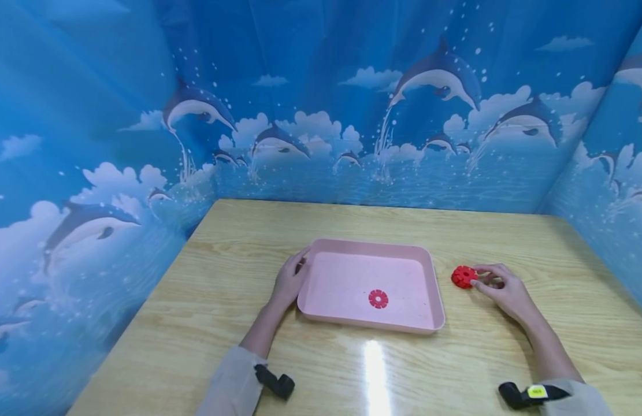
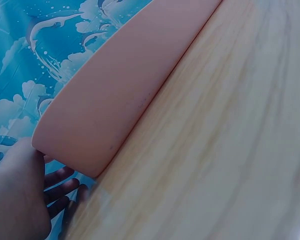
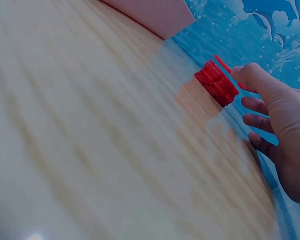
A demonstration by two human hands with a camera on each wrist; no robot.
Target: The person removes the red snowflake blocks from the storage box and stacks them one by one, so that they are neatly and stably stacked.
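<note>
A shallow pink tray (image 1: 347,315) lies on the table, with one notched red plastic disc (image 1: 378,299) flat inside it. My left hand (image 1: 291,280) holds the tray's left side near the rim; in the left wrist view the tray wall (image 2: 105,95) hides part of the thumb side, and the other fingers curl loosely. Right of the tray, a stack of red discs (image 3: 216,84) stands on the table. Over that stack, my right hand (image 1: 503,289) pinches a tilted red disc (image 3: 223,65) between thumb and forefinger, its remaining fingers loosely bent.
The wooden table (image 1: 237,248) reaches back to a blue dolphin-printed curtain (image 1: 321,115), which also runs along the left and right sides. Both forearms wear black wrist devices. A bright light reflection (image 1: 375,375) shows on the table in front of the tray.
</note>
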